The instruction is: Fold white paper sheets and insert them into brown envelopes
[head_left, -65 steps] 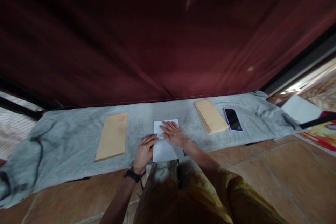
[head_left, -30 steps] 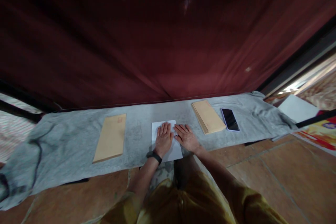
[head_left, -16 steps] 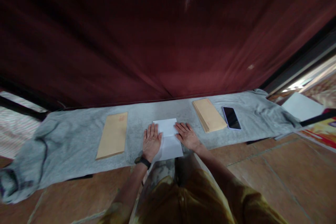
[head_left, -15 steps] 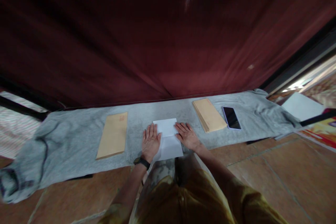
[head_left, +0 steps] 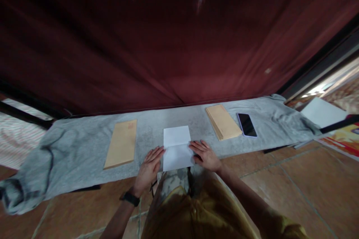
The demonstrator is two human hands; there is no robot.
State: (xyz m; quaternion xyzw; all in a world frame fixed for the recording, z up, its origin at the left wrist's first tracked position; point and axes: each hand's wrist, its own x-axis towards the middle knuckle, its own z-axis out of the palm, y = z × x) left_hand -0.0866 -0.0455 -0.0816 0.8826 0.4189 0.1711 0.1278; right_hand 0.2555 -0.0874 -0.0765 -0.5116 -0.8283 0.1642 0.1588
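Note:
A white sheet of paper (head_left: 176, 157) with a crease across its middle lies flat on the grey cloth. At its left edge rests my left hand (head_left: 148, 167), palm down, the stretched fingers touching the paper near the crease; a dark watch is on that wrist. My right hand (head_left: 206, 155) lies on the opposite edge with its fingers extended, fingertips by the same crease. Neither hand grips anything. To the left is a brown envelope stack (head_left: 122, 143), and to the right a second pile of brown envelopes (head_left: 223, 121).
Beside the right pile lies a phone (head_left: 246, 124) with a dark screen. The grey cloth (head_left: 151, 123) covers a long narrow surface backed by dark red fabric (head_left: 179, 52). Tiled floor (head_left: 280, 183) shows in front. Printed papers (head_left: 342, 142) lie at far right.
Both hands have slid toward me from the upper part of the paper to its side edges, the left one farther outward. The paper now shows more fully; the envelopes and phone stay put.

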